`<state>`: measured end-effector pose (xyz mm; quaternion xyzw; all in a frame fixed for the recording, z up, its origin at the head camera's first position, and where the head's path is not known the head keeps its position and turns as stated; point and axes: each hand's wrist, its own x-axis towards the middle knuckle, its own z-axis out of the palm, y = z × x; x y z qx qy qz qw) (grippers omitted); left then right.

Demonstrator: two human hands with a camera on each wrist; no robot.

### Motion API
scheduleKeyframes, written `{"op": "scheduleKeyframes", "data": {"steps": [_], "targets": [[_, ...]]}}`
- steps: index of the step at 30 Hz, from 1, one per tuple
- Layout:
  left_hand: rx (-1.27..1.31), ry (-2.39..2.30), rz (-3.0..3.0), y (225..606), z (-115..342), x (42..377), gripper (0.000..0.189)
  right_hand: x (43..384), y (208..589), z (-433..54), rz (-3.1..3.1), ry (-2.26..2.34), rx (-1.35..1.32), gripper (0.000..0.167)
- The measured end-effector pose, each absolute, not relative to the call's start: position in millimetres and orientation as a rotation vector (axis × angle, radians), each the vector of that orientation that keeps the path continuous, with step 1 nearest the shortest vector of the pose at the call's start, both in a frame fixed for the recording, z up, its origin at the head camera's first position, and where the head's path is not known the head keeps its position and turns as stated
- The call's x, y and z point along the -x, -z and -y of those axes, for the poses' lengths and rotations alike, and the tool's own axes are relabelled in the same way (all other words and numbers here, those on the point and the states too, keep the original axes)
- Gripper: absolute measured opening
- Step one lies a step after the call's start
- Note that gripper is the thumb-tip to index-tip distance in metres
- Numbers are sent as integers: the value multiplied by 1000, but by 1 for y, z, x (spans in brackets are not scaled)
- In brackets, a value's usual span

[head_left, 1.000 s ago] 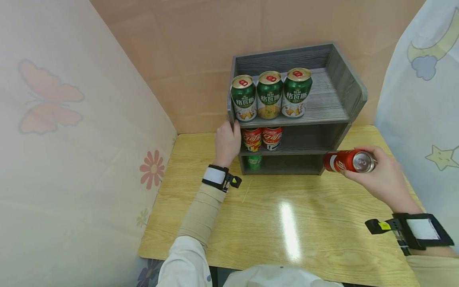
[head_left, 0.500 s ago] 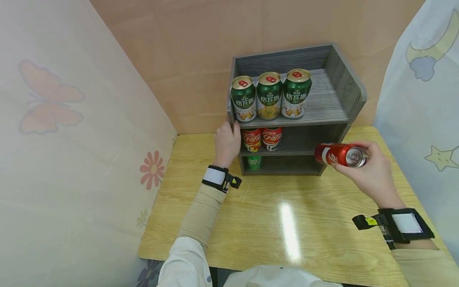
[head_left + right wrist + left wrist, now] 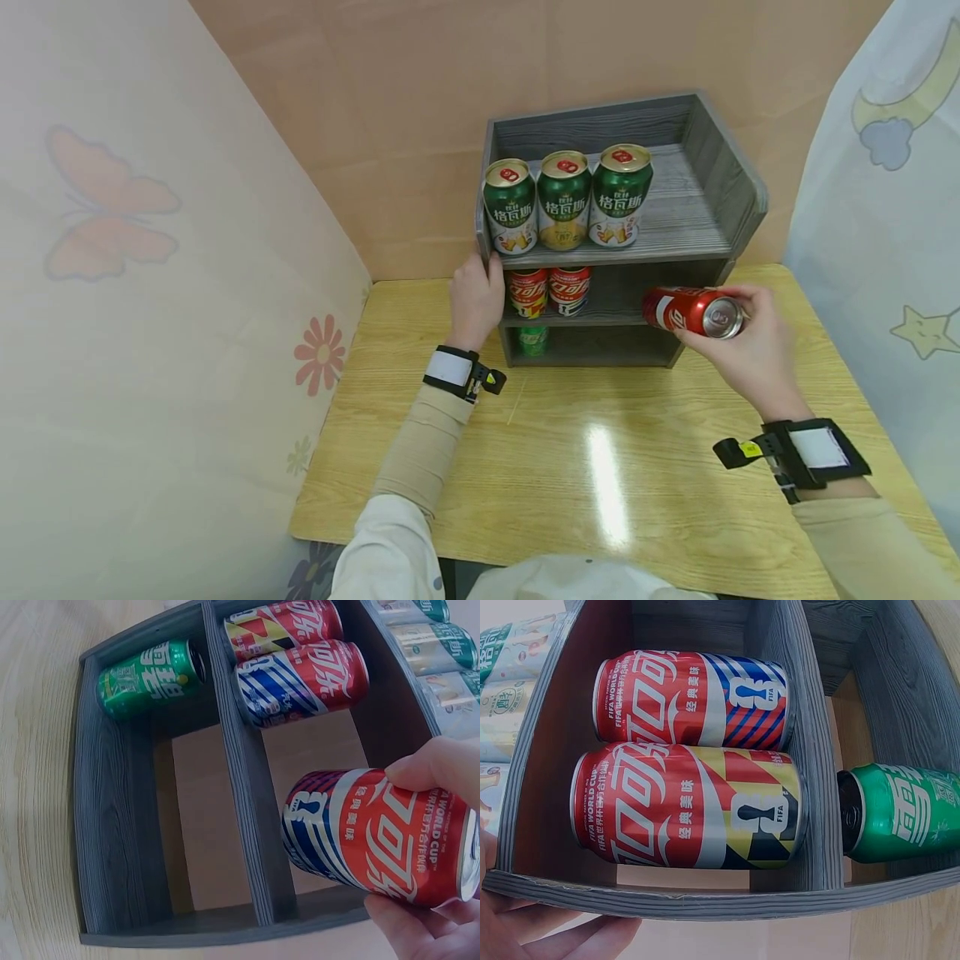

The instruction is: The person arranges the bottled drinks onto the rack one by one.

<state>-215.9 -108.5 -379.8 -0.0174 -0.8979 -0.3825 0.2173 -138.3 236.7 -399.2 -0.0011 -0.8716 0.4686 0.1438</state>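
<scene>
My right hand point(image 3: 753, 358) grips a red cola can point(image 3: 686, 311) that lies on its side in the air, its silver end toward me. In the right wrist view this can point(image 3: 375, 832) is in front of the middle tier's opening, fingers and thumb round its end. My left hand point(image 3: 477, 302) holds the left side of the grey wooden shelf point(image 3: 622, 320) near the top board. Two red cola cans point(image 3: 697, 697) stand side by side at the left of the middle tier. A green Sprite can point(image 3: 907, 814) is at the left of the bottom tier.
On the top tier, three green-and-gold cans point(image 3: 564, 200) stand in a row at the left. The shelf stands on a wooden table point(image 3: 555, 475) against a brown backdrop point(image 3: 420, 150). Patterned white sheets point(image 3: 225, 350) hang at both sides.
My right hand has carried the cola can leftward and slightly up, from beside the shelf to the right part of its middle tier. The left hand stays put.
</scene>
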Motion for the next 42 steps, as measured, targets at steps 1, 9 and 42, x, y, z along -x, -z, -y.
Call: {"op": "scheduleKeyframes", "data": {"steps": [1,9,42], "targets": [[49,1061,2486,380,108,216,35,139,399,-235,2504,-1360,3,76],[66,1069,2470,380,108,215,33,146,396,-224,2493,-1405,16,78],[65,1055,2460,382,108,218,30,178,401,-193,2500,-1467,-54,78]]}}
